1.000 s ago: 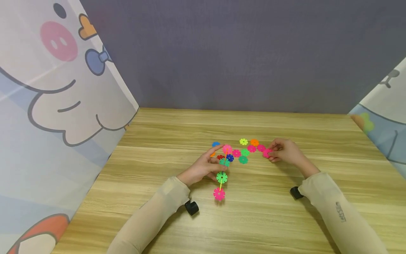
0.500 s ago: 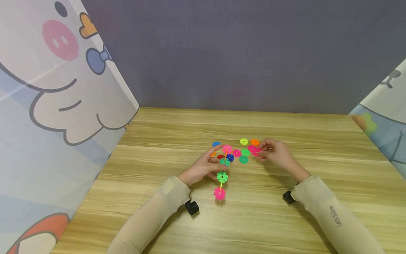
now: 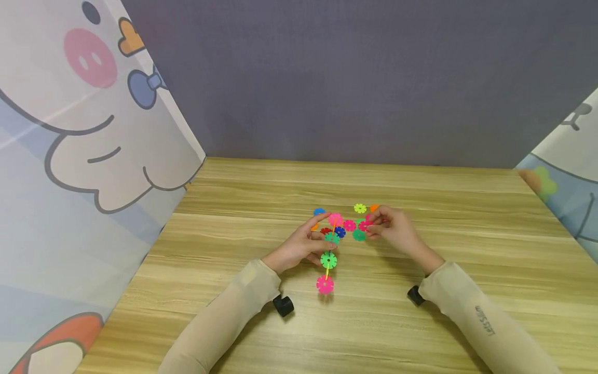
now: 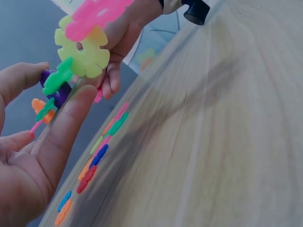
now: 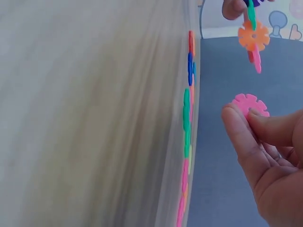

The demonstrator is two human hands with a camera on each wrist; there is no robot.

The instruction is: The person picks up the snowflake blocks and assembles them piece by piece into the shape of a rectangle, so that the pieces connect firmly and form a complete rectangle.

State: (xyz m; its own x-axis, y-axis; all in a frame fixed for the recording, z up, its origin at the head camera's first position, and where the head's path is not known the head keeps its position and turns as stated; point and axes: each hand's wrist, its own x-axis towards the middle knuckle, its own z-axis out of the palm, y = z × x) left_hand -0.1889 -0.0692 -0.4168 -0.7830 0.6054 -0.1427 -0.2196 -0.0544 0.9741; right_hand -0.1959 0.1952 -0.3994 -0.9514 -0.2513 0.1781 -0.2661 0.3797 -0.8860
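My left hand (image 3: 299, 249) grips a chain of notched plastic discs around its middle, holding it above the table. The purple disc (image 4: 60, 94) sits between thumb and fingers in the left wrist view. Toward me the chain runs through a green disc (image 3: 328, 260) and a yellow disc (image 4: 83, 49) to a pink end disc (image 3: 325, 284). Its far end has an orange disc (image 5: 254, 36) and another pink one (image 3: 335, 219). My right hand (image 3: 397, 231) pinches a single pink disc (image 5: 250, 103) between thumb and index finger, apart from the chain.
Loose discs lie flat on the wooden table (image 3: 383, 322) behind the hands, among them yellow (image 3: 359, 208), dark blue (image 3: 340, 232), green (image 3: 358, 235) and light blue (image 3: 319, 212). A grey panel (image 3: 327, 83) stands along the table's back edge.
My right hand has picked up a pink disc from the right end of the loose pieces and moved left with it, toward the chain. The left hand stays nearly still.
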